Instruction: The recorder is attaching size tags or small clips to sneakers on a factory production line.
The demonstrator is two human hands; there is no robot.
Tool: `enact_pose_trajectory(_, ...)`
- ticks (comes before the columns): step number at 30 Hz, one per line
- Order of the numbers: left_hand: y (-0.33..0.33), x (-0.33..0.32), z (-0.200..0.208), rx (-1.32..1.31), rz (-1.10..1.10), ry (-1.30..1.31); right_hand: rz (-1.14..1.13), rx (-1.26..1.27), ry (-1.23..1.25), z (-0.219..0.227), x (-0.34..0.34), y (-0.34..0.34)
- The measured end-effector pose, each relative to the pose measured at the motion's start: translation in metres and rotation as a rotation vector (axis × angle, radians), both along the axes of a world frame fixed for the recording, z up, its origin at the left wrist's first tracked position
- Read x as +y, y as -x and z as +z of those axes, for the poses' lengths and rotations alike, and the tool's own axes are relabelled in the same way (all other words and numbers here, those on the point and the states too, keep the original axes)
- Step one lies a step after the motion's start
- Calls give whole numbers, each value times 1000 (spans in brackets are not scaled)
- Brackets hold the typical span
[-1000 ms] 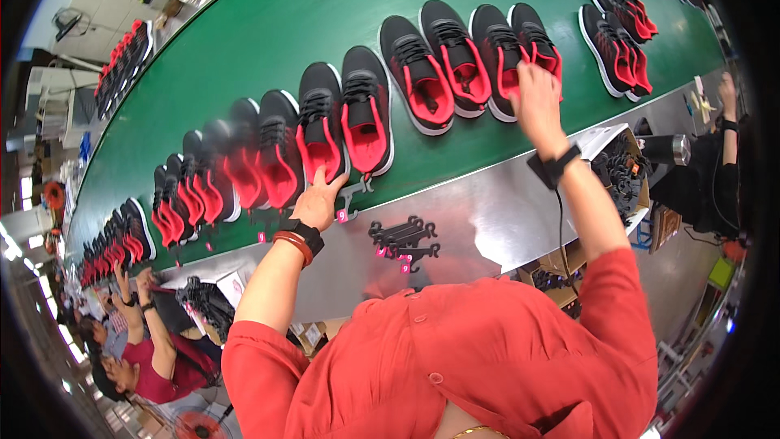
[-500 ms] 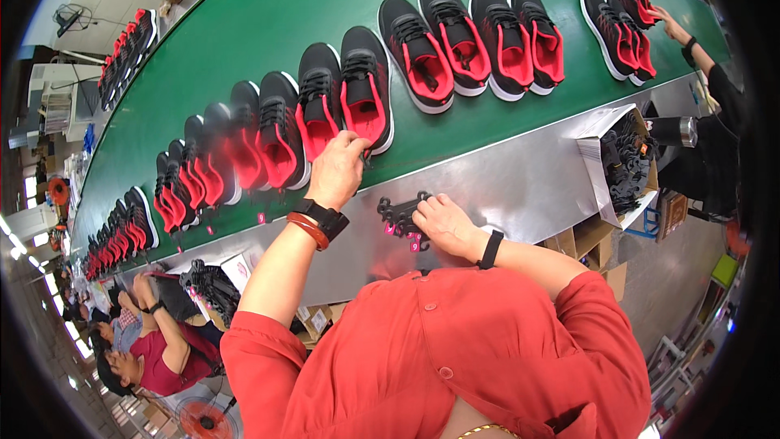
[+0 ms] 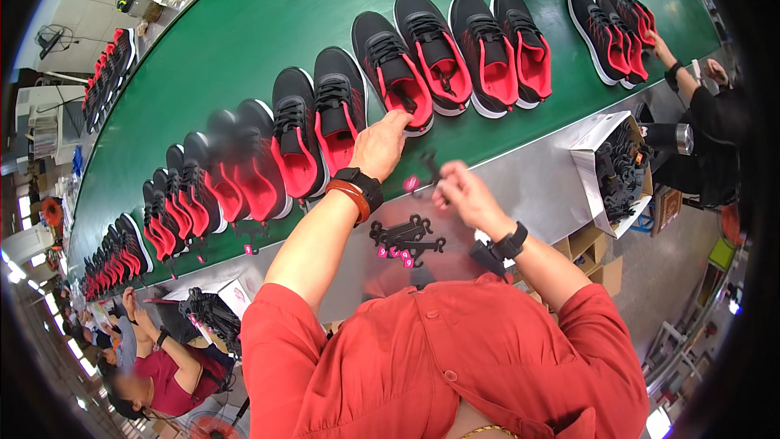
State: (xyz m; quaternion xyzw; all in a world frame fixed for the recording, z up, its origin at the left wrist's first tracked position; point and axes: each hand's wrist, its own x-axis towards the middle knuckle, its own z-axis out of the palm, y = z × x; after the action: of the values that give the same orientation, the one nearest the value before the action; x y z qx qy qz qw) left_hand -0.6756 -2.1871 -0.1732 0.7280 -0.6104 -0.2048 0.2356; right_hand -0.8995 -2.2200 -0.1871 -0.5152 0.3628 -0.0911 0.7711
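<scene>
Black sneakers with red lining and white soles stand in a row on the green surface. My left hand reaches to the heel of one sneaker, its fingers closed on the collar edge. Just right of it, above the metal edge, my right hand pinches a small black plastic shoe hanger with a pink tag. That hanger is slightly blurred. Several more black hangers with pink tags lie in a small pile on the metal ledge, below my hands.
A white box full of black hangers stands at the right, beside a dark cylindrical flask. A co-worker's hand touches sneakers at the far right. Another person sits at the lower left near a further hanger box.
My right hand has risen from the pile with one hanger. My left hand has moved right to another sneaker's heel. The sneakers appear further left in view.
</scene>
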Motion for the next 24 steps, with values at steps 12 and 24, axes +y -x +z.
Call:
enact_pose_trajectory(12, -7, -12, -15, 7, 24, -30, -97, 57, -111, -9, -4, -34)
enact_pose_trajectory(24, 9, 3, -5, -132, -208, -140, 307, 106, 56, 15, -78, -40)
